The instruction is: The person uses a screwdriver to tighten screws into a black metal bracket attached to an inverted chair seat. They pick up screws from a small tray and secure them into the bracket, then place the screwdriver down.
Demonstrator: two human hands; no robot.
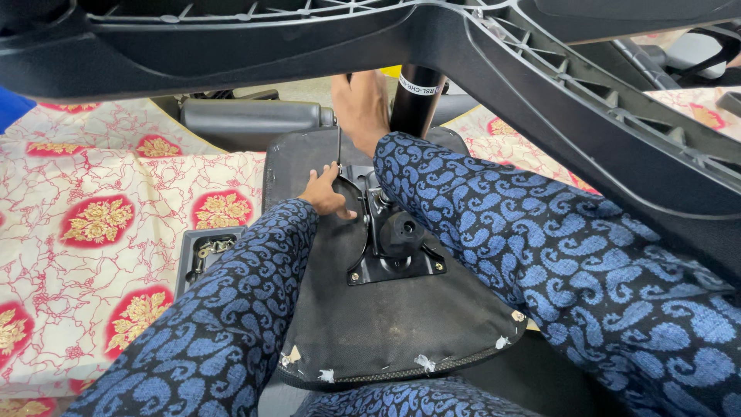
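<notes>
Head view: upturned office chair seat (386, 324) lies underside up, centre of frame, near edge frayed with white scraps. Black metal mechanism plate (390, 247) sits on it, far of centre, with a round black knob (401, 230) on top and the gas cylinder (417, 100) rising from its far end into the star base (540, 85) overhead.

Right hand (361, 108) is at the far side, closed around the top of a thin black key or driver (339, 147) that stands upright, tip down at the plate's far-left corner. Left hand (328, 193) rests on the plate's left edge, fingers curled over the curved lever wire, bracing rather than gripping anything loose, as far as I can tell.

Judgement: step in hand looks like working a fastener at the far-left corner of the plate. Whether it is going in or out, can't tell. Next move calls for keeping the tool vertical and seated in the bolt head while the left hand stops the plate shifting; near-left bolt looks in place.

Outward: small black tray of screws (204, 255) just left of the seat, armrest (251, 116) far left, all on red-and-cream floral cloth (100, 216).
</notes>
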